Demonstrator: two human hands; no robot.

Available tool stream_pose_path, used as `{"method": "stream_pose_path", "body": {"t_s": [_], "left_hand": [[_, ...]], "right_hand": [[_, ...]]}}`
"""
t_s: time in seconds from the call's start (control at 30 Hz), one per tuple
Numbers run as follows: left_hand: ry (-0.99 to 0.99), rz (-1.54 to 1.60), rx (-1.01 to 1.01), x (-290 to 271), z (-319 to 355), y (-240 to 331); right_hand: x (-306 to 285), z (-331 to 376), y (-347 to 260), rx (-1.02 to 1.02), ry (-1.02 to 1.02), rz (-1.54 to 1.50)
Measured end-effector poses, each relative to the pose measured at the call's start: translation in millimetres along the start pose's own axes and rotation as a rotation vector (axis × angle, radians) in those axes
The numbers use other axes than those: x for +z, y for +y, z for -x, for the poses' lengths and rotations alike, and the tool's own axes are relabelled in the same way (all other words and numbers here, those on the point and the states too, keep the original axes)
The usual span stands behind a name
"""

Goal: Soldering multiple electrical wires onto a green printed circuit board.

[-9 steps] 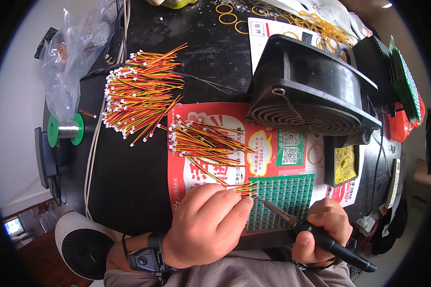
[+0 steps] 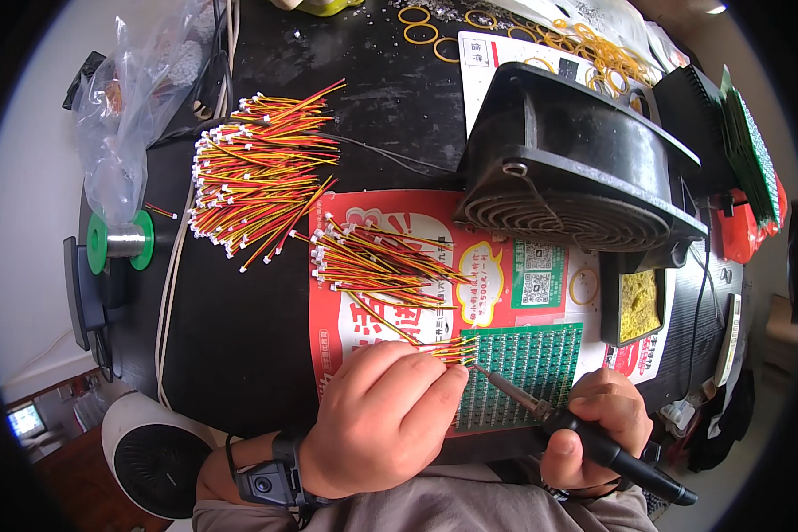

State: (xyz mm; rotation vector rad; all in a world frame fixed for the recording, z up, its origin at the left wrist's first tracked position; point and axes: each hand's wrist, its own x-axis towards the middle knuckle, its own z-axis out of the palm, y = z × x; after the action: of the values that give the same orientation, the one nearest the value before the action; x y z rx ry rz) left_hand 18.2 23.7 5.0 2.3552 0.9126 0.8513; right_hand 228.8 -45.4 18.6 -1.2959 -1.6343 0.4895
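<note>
1. Your way far right is blocked by the black fan (image 2: 576, 168), just beyond the green circuit panel (image 2: 528, 372).
2. Left of the red sheet (image 2: 337, 328), bare black tabletop (image 2: 230, 337) gives you room.
3. Two wire bundles (image 2: 257, 168) (image 2: 381, 262) crowd the far-left approach.

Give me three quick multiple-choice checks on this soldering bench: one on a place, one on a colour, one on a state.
1. Where does the solder spool sit?
A. At the left edge of the table
B. On the green circuit board panel
C. On top of the black fan

2. What colour is the cleaning sponge?
A. Blue
B. Yellow
C. White

3. What is the right hand doing?
A. Resting open and empty
B. Holding a plastic bag
C. Gripping the soldering iron

Answers: 1 A, the spool lies left of the loose wire leads. 2 B, it shows yellow in its black tray. 3 C, the iron's tip meets the wires pinched by the left hand.
</note>
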Motion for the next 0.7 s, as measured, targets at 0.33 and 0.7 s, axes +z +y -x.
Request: {"method": "stream_pose_path", "body": {"t_s": [0.33,0.7], "left_hand": [[-0.007,0.013,-0.032,-1.4,-1.0,2.7],[-0.017,0.018,-0.031,-1.6,-1.4,3.2]], "right_hand": [[0.0,-2.0,-0.9,0.002,-0.009,-0.006],[-0.8,-1.2,-0.8,0.0,-0.014,-0.012]]}}
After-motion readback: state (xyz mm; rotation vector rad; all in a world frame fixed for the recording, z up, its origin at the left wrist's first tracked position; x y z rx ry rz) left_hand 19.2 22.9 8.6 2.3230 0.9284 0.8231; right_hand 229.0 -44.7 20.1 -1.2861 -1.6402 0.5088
